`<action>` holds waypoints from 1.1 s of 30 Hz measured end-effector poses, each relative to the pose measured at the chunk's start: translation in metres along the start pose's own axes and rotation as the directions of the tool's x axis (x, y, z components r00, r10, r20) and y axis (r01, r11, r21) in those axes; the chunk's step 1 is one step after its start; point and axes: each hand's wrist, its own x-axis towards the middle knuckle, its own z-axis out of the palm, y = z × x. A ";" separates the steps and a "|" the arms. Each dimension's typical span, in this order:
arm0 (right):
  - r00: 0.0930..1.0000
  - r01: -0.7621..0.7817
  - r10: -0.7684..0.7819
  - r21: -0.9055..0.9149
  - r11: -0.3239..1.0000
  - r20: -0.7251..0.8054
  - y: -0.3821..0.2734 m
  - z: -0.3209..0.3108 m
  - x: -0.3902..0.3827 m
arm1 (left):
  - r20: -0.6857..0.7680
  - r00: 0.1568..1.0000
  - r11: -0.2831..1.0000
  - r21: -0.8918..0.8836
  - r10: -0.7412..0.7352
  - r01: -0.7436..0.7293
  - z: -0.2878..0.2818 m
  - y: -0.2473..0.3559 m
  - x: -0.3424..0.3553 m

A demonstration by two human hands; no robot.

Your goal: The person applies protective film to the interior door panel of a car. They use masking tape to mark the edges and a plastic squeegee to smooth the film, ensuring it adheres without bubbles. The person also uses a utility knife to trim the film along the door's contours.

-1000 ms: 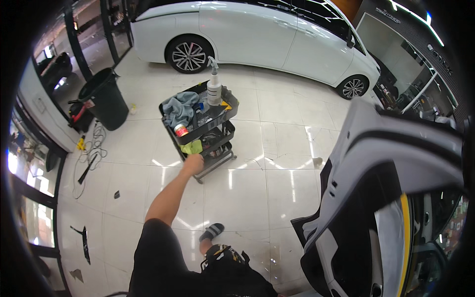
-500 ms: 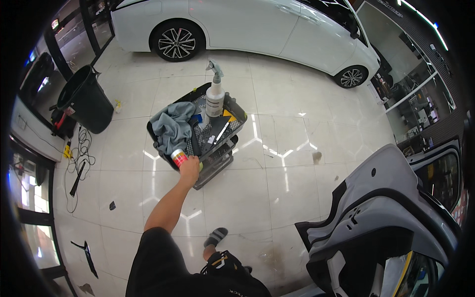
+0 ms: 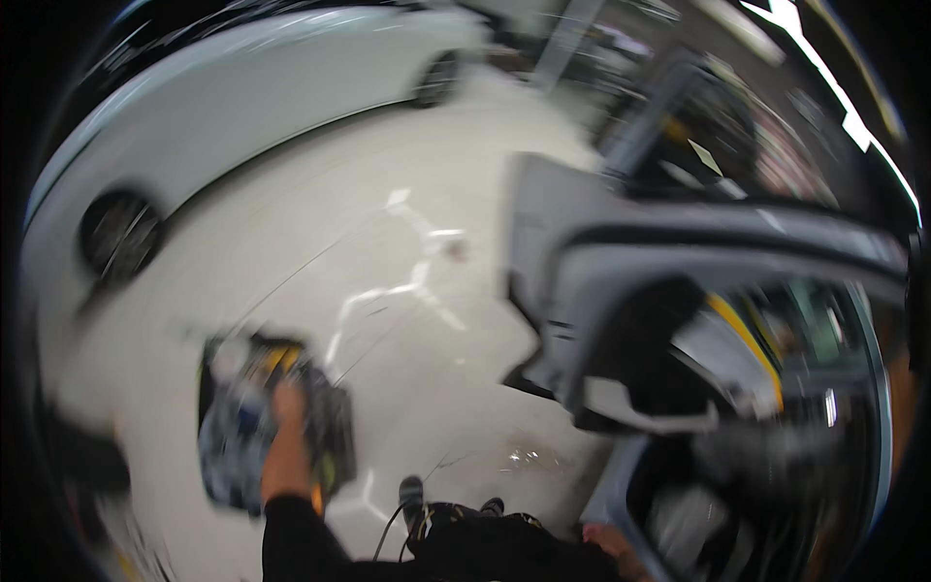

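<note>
My left hand (image 3: 288, 400), smeared by motion, reaches over a dark tool cart (image 3: 335, 417) at the lower left. Its fingers are over the tray beside a yellow-orange item (image 3: 281, 359), and I cannot tell whether they hold anything. A grey-blue cloth (image 3: 233, 461) lies in the tray. The pale blur at the tray's far left looks like the spray bottle (image 3: 228, 359). My right hand (image 3: 606, 536) shows at the lower edge, close to the grey car's open doorway. Its fingers are too blurred to read.
An open grey car door (image 3: 630, 228) swings wide on the right, with a dark cabin below it. A white car (image 3: 272, 87) stands along the far left. Pale glossy floor (image 3: 388, 320) lies between them. A dark cable (image 3: 390, 532) runs near my feet.
My view has swung right, so the cart sits lower and further left. My left hand has moved from the red-labelled can to the tray's yellow-orange item. My right hand has come into view.
</note>
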 end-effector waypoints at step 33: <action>0.915 0.116 0.075 0.439 0.891 -0.396 -0.189 0.020 -0.037 | -0.247 0.795 0.452 -0.713 0.554 -0.537 -0.199 0.278 -0.220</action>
